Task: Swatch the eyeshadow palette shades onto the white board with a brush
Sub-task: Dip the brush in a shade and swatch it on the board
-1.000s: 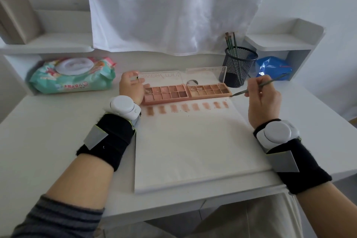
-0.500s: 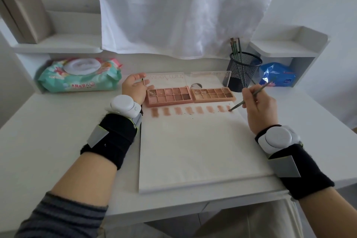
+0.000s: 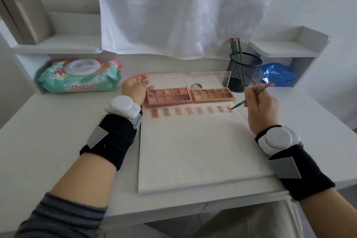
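My brush (image 3: pixel 251 96) tip dropped from the palette (image 3: pixel 190 95) onto the white board (image 3: pixel 195 147), just left of my pinching right hand (image 3: pixel 259 108). My left hand (image 3: pixel 134 91) holds the palette steady.

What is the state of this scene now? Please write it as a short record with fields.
left hand: left hand holds the left edge of the pink palette
right hand: right hand pinches the brush
brush tip: on the last swatch, right end of the row
board: white board with one row of eight swatches near its far edge
second palette: tan palette, open, right of the pink one
behind: mesh cup with brushes; wipes pack
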